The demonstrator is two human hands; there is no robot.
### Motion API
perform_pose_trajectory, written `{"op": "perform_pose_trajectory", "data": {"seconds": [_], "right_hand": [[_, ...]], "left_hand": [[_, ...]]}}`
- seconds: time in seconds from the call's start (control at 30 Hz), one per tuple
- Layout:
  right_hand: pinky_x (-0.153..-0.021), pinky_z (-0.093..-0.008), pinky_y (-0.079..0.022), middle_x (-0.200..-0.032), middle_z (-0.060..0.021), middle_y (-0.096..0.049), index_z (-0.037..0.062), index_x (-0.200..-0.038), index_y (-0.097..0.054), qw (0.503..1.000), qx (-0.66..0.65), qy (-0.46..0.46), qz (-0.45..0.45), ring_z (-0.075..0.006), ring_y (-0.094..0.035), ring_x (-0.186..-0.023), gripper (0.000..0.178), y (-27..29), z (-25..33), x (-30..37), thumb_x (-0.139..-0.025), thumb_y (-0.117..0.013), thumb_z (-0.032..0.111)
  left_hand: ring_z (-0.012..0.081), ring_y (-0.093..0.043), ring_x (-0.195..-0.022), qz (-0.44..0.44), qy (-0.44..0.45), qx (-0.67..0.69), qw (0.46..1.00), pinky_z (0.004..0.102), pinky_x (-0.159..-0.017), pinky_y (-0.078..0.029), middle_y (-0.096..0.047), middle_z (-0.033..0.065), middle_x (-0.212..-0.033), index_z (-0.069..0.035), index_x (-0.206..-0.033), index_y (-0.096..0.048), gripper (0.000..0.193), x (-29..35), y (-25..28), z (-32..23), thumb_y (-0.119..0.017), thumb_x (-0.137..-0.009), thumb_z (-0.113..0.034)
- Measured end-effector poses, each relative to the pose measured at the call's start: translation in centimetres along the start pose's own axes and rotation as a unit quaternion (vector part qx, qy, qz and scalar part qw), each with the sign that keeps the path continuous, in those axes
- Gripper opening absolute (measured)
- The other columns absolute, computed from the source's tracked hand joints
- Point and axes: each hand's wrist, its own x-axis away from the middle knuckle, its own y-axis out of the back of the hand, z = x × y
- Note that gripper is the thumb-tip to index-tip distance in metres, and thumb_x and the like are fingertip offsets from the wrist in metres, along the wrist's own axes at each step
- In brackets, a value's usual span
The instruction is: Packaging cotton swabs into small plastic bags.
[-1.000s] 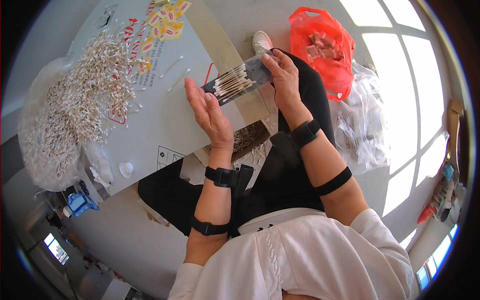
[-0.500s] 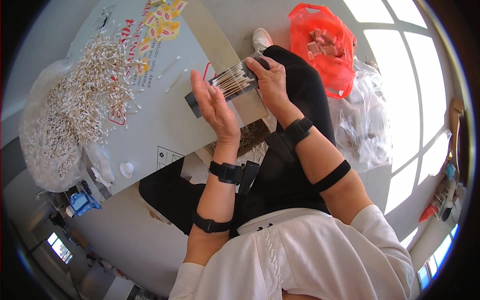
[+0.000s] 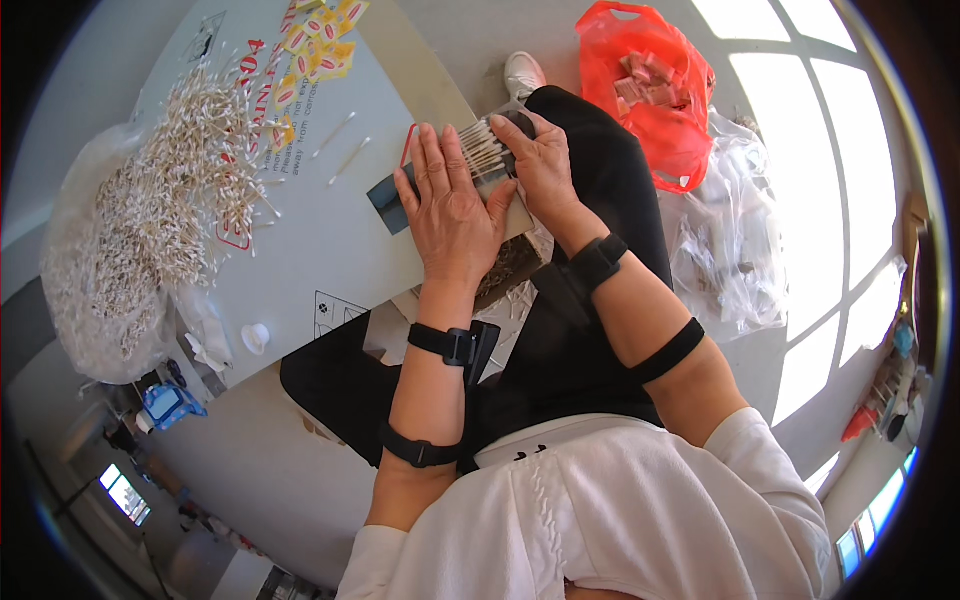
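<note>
A flat dark strip (image 3: 388, 205), apparently a pack sleeve, lies across the near right part of the printed grey board (image 3: 310, 245). On it is a row of cotton swabs (image 3: 484, 150), side by side. My left hand (image 3: 452, 220) rests flat over the strip and the swabs' left ends, fingers stretched out, hiding part of both. At the strip's right end my right hand (image 3: 545, 165) grips it, thumb on top beside the swabs' tips. Two loose cotton swabs (image 3: 350, 161) lie left of my left hand. A big heap of cotton swabs (image 3: 180, 160) spreads over the board's left side.
A clear plastic bag (image 3: 70, 250) surrounds the heap's left side. Yellow packets (image 3: 325, 58) lie at the far edge. An open box (image 3: 512, 262) with swabs sits below my hands. A red bag (image 3: 598, 70) of pink bundles (image 3: 650, 85) and clear bags (image 3: 725, 245) stand right.
My left hand has turned from edge-on to palm down and moved right, now covering the swabs' left ends. My right hand keeps its grip at the strip's right end.
</note>
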Motion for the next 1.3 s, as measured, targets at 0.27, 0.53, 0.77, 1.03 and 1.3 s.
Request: {"op": "perform_pose_trajectory", "data": {"seconds": [0.27, 0.53, 0.77, 1.03, 1.3], "right_hand": [[-0.059, -0.0237, -0.045, -0.074, 0.0012, -0.065, 0.0007, -0.085, -0.067, 1.0, -0.01, -0.018, 0.01, -0.0054, -0.055, -0.065, 0.015, 0.4, -0.2, 0.3, -0.091, -0.068, 0.014], [-0.052, -0.0191, -0.039, -0.074, 0.0053, -0.063, 0.008, -0.089, -0.068, 0.986, -0.068, -0.152, -0.005, -0.0014, -0.051, -0.059, 0.012, 1.3, 1.1, 0.9, -0.093, -0.068, 0.02], [-0.05, -0.0183, -0.037, -0.074, 0.0063, -0.063, 0.0101, -0.09, -0.069, 0.998, -0.011, -0.063, 0.011, -0.0011, -0.051, -0.058, 0.012, 0.6, 0.7, 1.2, -0.093, -0.068, 0.021], [-0.05, -0.019, -0.038, -0.072, 0.0054, -0.062, 0.009, -0.089, -0.068, 0.995, -0.014, -0.093, 0.026, -0.0021, -0.05, -0.058, 0.009, 1.0, 1.1, 1.4, -0.091, -0.069, 0.018], [-0.045, -0.0192, -0.032, -0.066, 0.0047, -0.056, 0.0088, -0.081, -0.063, 0.985, -0.047, -0.164, -0.038, -0.004, -0.042, -0.049, 0.012, 1.7, 1.0, 1.5, -0.089, -0.07, 0.014]], "left_hand": [[0.0391, -0.018, -0.147, 0.024, 0.018, 0.005, 1.0, 0.0565, -0.117, -0.012, -0.023, 0.0258, -0.157, 0.0, -0.153, -0.02, 0.085, 1.3, 0.1, -1.0, -0.051, -0.094, -0.053], [0.0375, -0.015, -0.149, -0.004, 0.029, 0.03, 0.999, 0.0578, -0.117, -0.013, -0.018, 0.025, -0.158, 0.003, -0.152, -0.018, 0.089, 2.0, 0.4, -0.2, -0.054, -0.093, -0.053], [0.0377, -0.012, -0.149, 0.025, 0.031, -0.004, 0.999, 0.058, -0.116, -0.011, -0.015, 0.0255, -0.159, 0.003, -0.153, -0.014, 0.092, 2.5, 0.3, -0.3, -0.054, -0.093, -0.055], [0.0381, -0.014, -0.149, 0.052, -0.013, -0.018, 0.998, 0.059, -0.116, -0.012, -0.013, 0.0245, -0.16, 0.003, -0.152, -0.019, 0.091, 2.8, 1.0, -0.8, -0.057, -0.091, -0.052], [0.034, -0.011, -0.15, -0.108, 0.061, 0.393, 0.911, 0.0431, -0.121, -0.012, -0.009, 0.024, -0.161, 0.002, -0.154, -0.011, 0.075, 2.1, 0.9, 0.2, -0.045, -0.102, -0.039]]}}
